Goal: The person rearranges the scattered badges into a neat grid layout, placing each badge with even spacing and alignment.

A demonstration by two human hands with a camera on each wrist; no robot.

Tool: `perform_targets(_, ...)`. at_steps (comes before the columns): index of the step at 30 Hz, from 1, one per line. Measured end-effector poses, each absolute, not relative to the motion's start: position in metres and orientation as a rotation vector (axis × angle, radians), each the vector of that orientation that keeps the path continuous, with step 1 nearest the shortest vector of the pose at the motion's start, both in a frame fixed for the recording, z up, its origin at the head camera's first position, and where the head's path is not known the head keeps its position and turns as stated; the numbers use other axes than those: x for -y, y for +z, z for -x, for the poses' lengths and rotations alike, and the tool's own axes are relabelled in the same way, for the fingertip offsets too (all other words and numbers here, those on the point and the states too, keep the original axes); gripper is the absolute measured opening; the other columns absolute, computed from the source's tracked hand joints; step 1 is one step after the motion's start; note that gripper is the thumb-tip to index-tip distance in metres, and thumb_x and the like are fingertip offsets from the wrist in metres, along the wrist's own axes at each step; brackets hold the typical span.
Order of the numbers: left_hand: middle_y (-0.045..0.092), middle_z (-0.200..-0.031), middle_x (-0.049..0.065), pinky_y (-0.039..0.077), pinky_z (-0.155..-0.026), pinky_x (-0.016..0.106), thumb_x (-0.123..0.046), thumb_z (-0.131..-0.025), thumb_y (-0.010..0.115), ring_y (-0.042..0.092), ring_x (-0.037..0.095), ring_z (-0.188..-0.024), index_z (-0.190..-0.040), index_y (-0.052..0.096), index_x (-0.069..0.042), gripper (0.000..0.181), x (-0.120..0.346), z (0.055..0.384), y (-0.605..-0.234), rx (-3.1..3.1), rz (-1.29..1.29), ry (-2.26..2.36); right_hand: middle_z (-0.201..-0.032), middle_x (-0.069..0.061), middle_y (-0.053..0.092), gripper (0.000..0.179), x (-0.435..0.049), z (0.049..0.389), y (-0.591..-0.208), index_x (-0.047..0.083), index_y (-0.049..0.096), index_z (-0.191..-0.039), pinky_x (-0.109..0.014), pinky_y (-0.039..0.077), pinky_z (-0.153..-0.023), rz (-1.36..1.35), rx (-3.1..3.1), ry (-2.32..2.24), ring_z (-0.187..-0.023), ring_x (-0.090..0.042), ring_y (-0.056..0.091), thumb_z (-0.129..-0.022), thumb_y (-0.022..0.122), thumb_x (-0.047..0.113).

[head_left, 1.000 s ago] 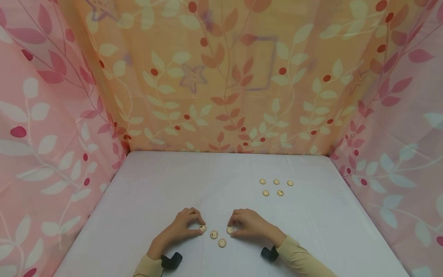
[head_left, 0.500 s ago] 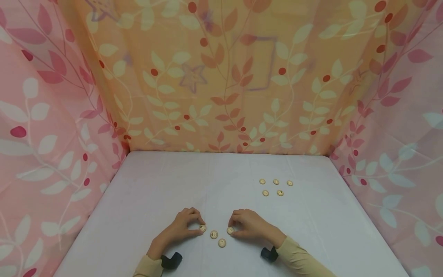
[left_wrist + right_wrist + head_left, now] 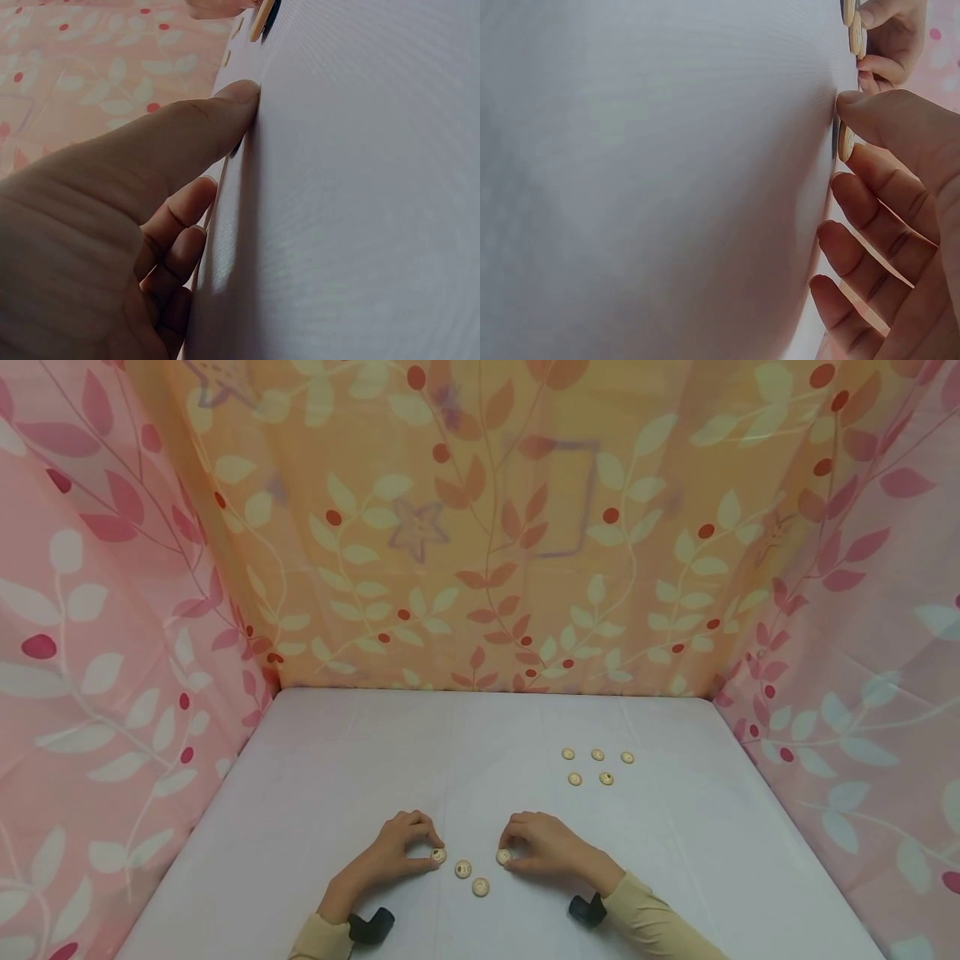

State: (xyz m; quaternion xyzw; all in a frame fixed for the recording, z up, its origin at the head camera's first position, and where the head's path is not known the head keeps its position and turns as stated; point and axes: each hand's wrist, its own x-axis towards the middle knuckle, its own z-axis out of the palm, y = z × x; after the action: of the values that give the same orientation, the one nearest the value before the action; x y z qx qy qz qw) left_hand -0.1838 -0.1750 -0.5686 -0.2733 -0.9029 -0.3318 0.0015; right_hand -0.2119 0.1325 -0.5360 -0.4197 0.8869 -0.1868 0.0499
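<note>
Low on the white table, my left hand (image 3: 396, 848) pinches a small round wooden disc (image 3: 438, 856) printed with dark marks, between thumb and fingertips. My right hand (image 3: 549, 846) pinches another such disc (image 3: 504, 857) by its edges. In the right wrist view that disc (image 3: 846, 141) stands out between thumb and forefinger, at the table surface. Two more discs lie between the hands: one disc (image 3: 462, 869) near the left fingertips, the other disc (image 3: 480, 887) closer to me. The left thumb (image 3: 217, 116) hides most of its disc in the left wrist view.
Farther back on the right, several similar discs (image 3: 597, 755) lie in two short rows on the white table (image 3: 360, 752). Patterned pink and orange cloth (image 3: 480, 527) walls in the back and sides. Black devices (image 3: 372, 927) are worn at both wrists.
My right hand has shifted slightly to the right with its disc, widening the gap to the two middle discs. The left hand and its disc stay in place.
</note>
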Motion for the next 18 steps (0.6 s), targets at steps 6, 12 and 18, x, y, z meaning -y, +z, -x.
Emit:
perform_targets(6,0.05,-0.1,-0.02,0.033,-0.086,0.042,-0.039,-0.075,0.074,0.043,0.008,-0.098,-0.092,0.065,-0.037,0.019,0.175,0.184,-0.568,2.849,0.849,-1.042,-0.088,0.021,0.055,0.017,-0.139,0.214,-0.539,0.03,0.063,-0.093,-0.021,0.043,-0.074,1.27,-2.722,-0.583,-0.079,0.004,0.049,-0.08,0.069,0.039)
perform_targets(12,0.051,-0.102,-0.019,0.033,-0.087,0.043,-0.04,-0.075,0.073,0.043,0.008,-0.098,-0.092,0.065,-0.038,0.019,0.174,0.184,-0.568,2.866,0.836,-1.046,-0.087,0.021,0.055,0.017,-0.146,0.215,-0.538,0.031,0.062,-0.093,-0.022,0.043,-0.075,1.227,-2.742,-0.602,-0.08,0.003,0.049,-0.08,0.069,0.038)
perform_targets(18,0.051,-0.102,-0.019,0.033,-0.087,0.043,-0.04,-0.075,0.073,0.043,0.008,-0.099,-0.092,0.064,-0.039,0.019,0.175,0.185,-0.569,2.861,0.841,-1.039,-0.087,0.02,0.055,0.016,-0.153,0.216,-0.534,0.03,0.063,-0.093,-0.023,0.043,-0.074,1.183,-2.759,-0.619,-0.079,0.002,0.049,-0.08,0.069,0.037)
